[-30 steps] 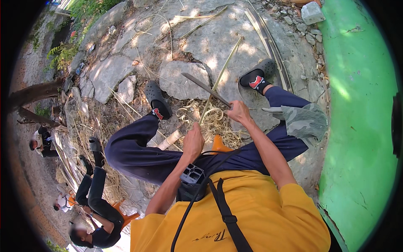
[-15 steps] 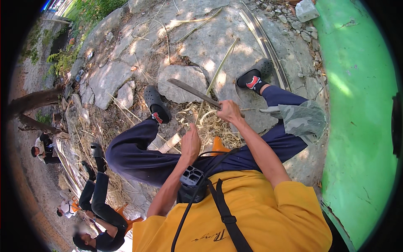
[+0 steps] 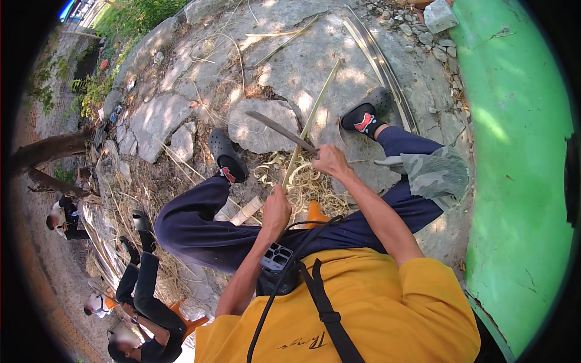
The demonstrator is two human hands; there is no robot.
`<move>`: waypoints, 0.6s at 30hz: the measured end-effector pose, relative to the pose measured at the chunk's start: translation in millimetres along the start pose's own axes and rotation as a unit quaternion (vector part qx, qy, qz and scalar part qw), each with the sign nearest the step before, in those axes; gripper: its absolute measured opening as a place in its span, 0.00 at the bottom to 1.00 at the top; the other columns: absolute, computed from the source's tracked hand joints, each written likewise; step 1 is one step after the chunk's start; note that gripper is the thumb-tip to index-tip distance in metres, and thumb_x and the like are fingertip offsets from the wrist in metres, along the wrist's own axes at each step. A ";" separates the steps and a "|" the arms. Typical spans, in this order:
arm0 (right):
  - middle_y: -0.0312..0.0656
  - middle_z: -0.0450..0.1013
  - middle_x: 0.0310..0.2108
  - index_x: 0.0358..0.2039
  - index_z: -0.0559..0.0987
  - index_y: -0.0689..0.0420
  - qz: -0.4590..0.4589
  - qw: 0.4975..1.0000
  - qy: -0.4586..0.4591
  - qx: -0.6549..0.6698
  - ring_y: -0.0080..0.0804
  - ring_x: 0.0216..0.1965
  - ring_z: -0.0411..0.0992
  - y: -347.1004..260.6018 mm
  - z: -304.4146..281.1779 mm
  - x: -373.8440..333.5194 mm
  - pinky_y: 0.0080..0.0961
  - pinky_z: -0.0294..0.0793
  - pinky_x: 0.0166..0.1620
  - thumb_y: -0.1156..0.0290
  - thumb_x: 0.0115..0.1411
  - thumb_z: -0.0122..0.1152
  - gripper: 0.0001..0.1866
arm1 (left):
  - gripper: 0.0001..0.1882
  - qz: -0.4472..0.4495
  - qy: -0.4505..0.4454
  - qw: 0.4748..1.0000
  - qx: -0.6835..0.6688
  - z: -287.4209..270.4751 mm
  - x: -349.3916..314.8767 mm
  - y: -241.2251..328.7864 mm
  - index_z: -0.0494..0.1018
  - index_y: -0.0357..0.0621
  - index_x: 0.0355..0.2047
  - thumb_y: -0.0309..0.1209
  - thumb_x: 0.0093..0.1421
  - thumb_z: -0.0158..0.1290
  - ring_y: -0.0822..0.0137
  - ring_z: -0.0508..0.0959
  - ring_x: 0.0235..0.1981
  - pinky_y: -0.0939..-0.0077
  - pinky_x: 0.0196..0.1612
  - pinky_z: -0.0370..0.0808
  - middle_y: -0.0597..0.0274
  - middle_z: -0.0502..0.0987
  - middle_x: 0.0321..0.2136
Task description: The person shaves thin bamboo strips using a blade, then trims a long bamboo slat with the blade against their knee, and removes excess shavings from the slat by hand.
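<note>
My left hand (image 3: pixel 276 210) is closed around the near end of a long pale-green bamboo strip (image 3: pixel 315 111), which slants away from me to the far right across the ground. My right hand (image 3: pixel 331 161) grips the handle of a long dark-bladed knife (image 3: pixel 275 126). The blade points to the far left and crosses the strip just beyond my left hand. Pale curled shavings (image 3: pixel 302 178) lie in a heap below the blade, between my legs. A short cut piece of bamboo (image 3: pixel 247 210) rests against my left thigh.
More split strips (image 3: pixel 381 60) lie on the cracked concrete (image 3: pixel 266 124) ahead. A green wall or panel (image 3: pixel 514 181) runs along the right, near a pale block (image 3: pixel 440 16). A camouflage cloth (image 3: pixel 433 174) covers my right knee. Other people (image 3: pixel 151 308) sit at the left.
My left hand has drawn slightly back toward my body with the strip, so a little more strip shows between hand and blade. The knife has shifted only slightly; my right hand stays almost in place.
</note>
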State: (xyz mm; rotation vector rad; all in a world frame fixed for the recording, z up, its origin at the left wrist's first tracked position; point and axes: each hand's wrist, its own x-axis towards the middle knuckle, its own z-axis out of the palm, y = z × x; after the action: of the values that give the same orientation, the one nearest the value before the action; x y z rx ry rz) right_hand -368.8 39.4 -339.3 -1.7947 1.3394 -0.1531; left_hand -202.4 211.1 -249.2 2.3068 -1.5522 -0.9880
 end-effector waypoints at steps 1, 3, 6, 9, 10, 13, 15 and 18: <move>0.58 0.81 0.31 0.36 0.86 0.58 -0.012 1.000 -0.021 -0.003 0.59 0.36 0.80 -4.9 6.5 -11.1 0.47 0.80 0.45 0.64 0.45 0.60 0.19 | 0.07 -0.006 0.000 1.000 -0.017 -2.7 1.4 -2.5 0.64 0.32 0.42 0.21 0.63 0.44 0.28 0.78 0.30 0.37 0.34 0.74 0.27 0.77 0.26; 0.57 0.81 0.30 0.37 0.86 0.57 -0.037 0.999 -0.022 -0.011 0.58 0.35 0.80 -9.4 14.6 -28.5 0.48 0.79 0.44 0.63 0.44 0.61 0.20 | 0.06 -0.010 0.007 0.999 -0.035 -7.8 -2.6 -1.3 0.65 0.32 0.40 0.23 0.65 0.45 0.30 0.78 0.29 0.37 0.32 0.73 0.28 0.77 0.25; 0.57 0.80 0.30 0.39 0.86 0.57 0.011 1.000 -0.021 0.002 0.59 0.36 0.80 -6.5 6.3 -12.7 0.49 0.79 0.43 0.63 0.45 0.61 0.21 | 0.07 0.001 0.006 0.998 -0.066 -10.2 -9.9 2.4 0.65 0.32 0.41 0.24 0.67 0.45 0.30 0.78 0.28 0.39 0.31 0.73 0.28 0.76 0.24; 0.58 0.81 0.31 0.39 0.86 0.59 0.065 0.998 0.017 0.006 0.57 0.36 0.80 19.3 -4.3 20.8 0.46 0.80 0.44 0.63 0.45 0.62 0.21 | 0.07 -0.003 -0.012 0.997 -0.070 -6.1 -10.4 13.3 0.65 0.32 0.41 0.25 0.68 0.44 0.30 0.78 0.29 0.39 0.30 0.72 0.29 0.76 0.24; 0.59 0.81 0.32 0.38 0.86 0.59 0.089 0.996 0.015 0.018 0.58 0.37 0.81 26.3 -7.7 27.3 0.46 0.80 0.45 0.62 0.45 0.61 0.20 | 0.07 -0.004 -0.013 0.997 -0.073 -4.7 -7.0 16.2 0.65 0.32 0.41 0.26 0.69 0.44 0.30 0.78 0.29 0.40 0.30 0.72 0.29 0.76 0.24; 0.59 0.81 0.31 0.37 0.86 0.59 0.040 0.999 -0.004 0.014 0.58 0.37 0.80 13.9 -2.1 17.5 0.47 0.80 0.45 0.63 0.45 0.61 0.20 | 0.07 -0.027 -0.007 0.995 -0.092 -7.2 -2.2 4.2 0.65 0.33 0.41 0.26 0.69 0.44 0.30 0.78 0.30 0.40 0.31 0.72 0.29 0.76 0.25; 0.58 0.80 0.29 0.35 0.86 0.57 -0.010 0.999 -0.046 0.018 0.60 0.36 0.79 -5.3 5.3 -4.5 0.49 0.79 0.45 0.63 0.45 0.61 0.18 | 0.07 -0.026 0.004 0.996 -0.090 -7.3 -4.0 -6.5 0.66 0.33 0.41 0.26 0.69 0.44 0.29 0.78 0.30 0.41 0.32 0.71 0.29 0.76 0.25; 0.57 0.80 0.29 0.35 0.86 0.57 -0.053 0.996 -0.062 -0.025 0.61 0.35 0.78 -18.2 5.9 -13.5 0.49 0.79 0.44 0.64 0.45 0.60 0.17 | 0.07 -0.017 0.019 0.995 -0.097 -11.4 -11.3 -12.0 0.66 0.34 0.41 0.27 0.69 0.44 0.29 0.78 0.30 0.41 0.32 0.71 0.29 0.76 0.25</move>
State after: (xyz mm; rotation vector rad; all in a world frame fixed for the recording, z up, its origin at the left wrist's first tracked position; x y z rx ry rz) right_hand -358.0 54.7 -325.3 -1.8863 1.1702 -0.0649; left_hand -188.9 224.0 -241.8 2.2121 -1.3420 -1.0466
